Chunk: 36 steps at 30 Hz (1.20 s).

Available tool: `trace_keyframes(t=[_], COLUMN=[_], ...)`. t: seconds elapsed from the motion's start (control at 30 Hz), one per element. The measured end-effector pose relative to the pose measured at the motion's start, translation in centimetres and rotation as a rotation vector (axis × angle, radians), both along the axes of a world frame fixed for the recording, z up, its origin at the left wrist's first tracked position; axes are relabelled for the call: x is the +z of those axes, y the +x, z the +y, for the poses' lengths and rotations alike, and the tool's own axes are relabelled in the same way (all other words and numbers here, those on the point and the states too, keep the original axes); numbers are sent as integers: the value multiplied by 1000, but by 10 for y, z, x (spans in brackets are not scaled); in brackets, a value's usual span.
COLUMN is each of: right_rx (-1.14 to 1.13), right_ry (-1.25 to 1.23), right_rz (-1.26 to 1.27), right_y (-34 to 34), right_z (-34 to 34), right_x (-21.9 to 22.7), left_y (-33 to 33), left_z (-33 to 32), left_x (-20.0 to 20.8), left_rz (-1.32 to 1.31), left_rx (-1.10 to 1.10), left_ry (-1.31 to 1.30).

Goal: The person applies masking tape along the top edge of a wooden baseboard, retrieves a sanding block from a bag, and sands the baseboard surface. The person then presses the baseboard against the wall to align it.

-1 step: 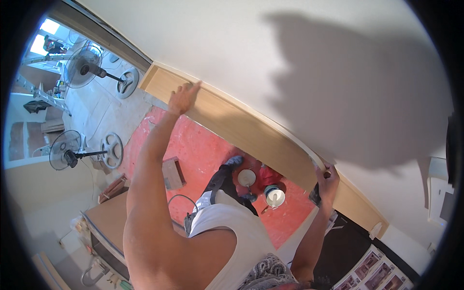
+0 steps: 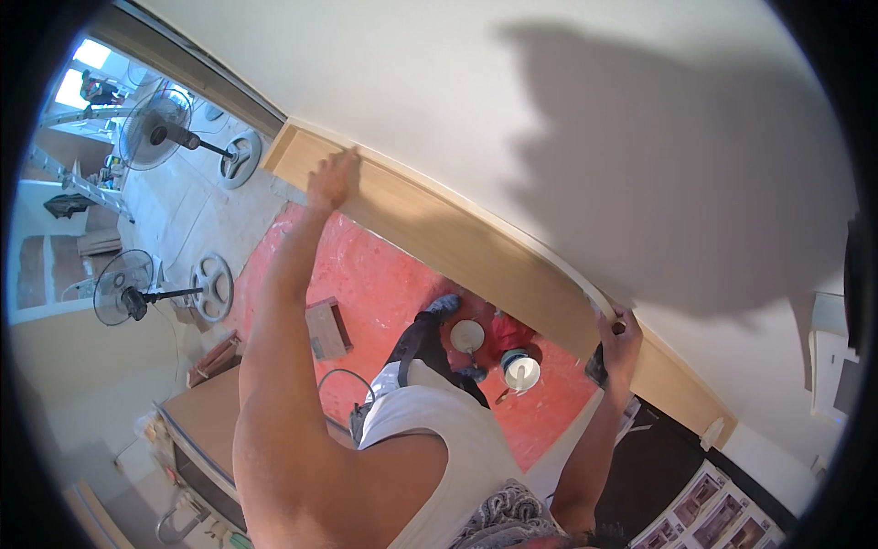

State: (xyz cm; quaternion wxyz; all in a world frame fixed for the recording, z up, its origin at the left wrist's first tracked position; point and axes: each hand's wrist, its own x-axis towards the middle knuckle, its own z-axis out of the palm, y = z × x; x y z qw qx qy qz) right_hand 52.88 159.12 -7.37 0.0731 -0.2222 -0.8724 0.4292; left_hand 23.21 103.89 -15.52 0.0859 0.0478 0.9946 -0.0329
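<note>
A long, light wood-coloured ledge (image 2: 439,229) with a raised back edge runs along the white wall, from the far left to the near right. On its upper left part, my left hand (image 2: 331,181) reaches across with fingers extended, the fingertips touching the back edge. Along that edge lies a thin pale strip (image 2: 585,285), which bows away from the wall near my right hand (image 2: 622,346). There my right fingers are closed in a pinch on the strip. A dark object (image 2: 596,368) shows beside the right palm; its kind is unclear.
Below, a white bucket (image 2: 521,373) and a round lid (image 2: 467,337) stand on the red floor (image 2: 366,265) near my feet. Two standing fans (image 2: 160,133) and a ladder (image 2: 82,188) are at left. A brown board-topped table (image 2: 206,421) stands lower left, printed sheets (image 2: 709,512) lower right.
My left hand has slid a little to the left along the ledge's back edge. The right hand has stayed in place on the strip.
</note>
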Motion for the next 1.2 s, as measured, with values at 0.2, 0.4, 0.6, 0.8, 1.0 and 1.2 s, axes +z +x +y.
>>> trace_keyframes(t=[0.2, 0.4, 0.6, 0.8, 1.0, 1.2], right_rx=[35, 8, 29, 70, 55, 45], right_ry=[-20, 75, 80, 118, 67, -10], right_rz=[10, -81, -84, 10, 7, -62], right_y=[-4, 0, 4, 1, -1, -5], right_z=[-1, -3, -1, -2, -1, -5], right_x=[1, 13, 16, 12, 9, 15], left_y=[23, 148, 170, 174, 182, 187], left_z=[4, 216, 274, 280, 279, 285], left_x=[-33, -3, 3, -12, -19, -14], left_rz=[233, 38, -152, -121, -91, -61], left_rx=[72, -316, -151, -172, -228, -266], left_ry=[192, 843, 818, 735, 740, 650])
